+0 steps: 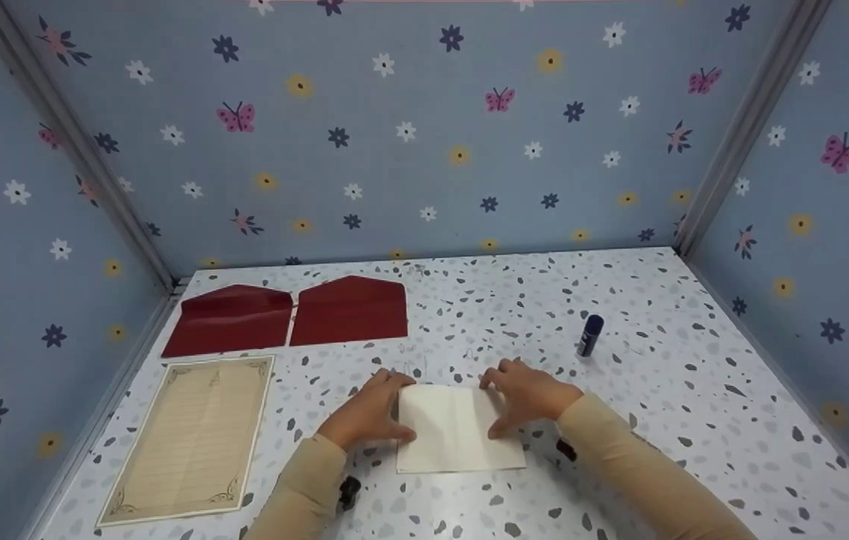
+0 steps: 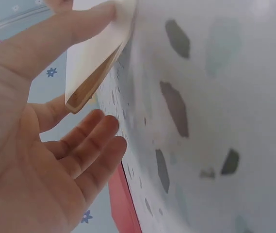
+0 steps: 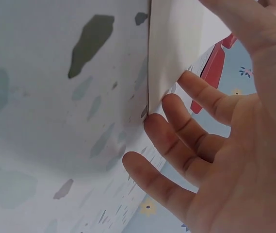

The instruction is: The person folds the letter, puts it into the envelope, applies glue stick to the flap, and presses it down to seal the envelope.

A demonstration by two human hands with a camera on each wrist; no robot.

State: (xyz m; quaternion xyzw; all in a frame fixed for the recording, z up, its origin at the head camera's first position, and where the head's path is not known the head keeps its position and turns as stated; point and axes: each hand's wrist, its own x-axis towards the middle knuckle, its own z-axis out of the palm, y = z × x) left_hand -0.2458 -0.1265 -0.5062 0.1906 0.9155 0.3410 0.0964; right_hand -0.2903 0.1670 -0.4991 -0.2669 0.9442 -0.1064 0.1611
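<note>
A cream folded paper (image 1: 454,439) lies at the front middle of the table, with a crease down its middle. My left hand (image 1: 368,412) holds its left side, thumb on the upper face and index finger by the far edge. In the left wrist view, the paper's folded edge (image 2: 82,94) stands slightly apart, and the other fingers are off it. On the right side, my right hand (image 1: 531,394) holds the paper between the thumb on top and the fingers at the far edge. The right wrist view shows its lower fingers spread beside the paper (image 3: 174,53).
A tan lined sheet with an ornate border (image 1: 192,435) lies at left. Behind it are two dark red envelopes (image 1: 233,322) with raised flaps. A dark blue glue stick (image 1: 590,335) stands at right. Flowered walls (image 1: 424,172) enclose the speckled table (image 1: 664,360).
</note>
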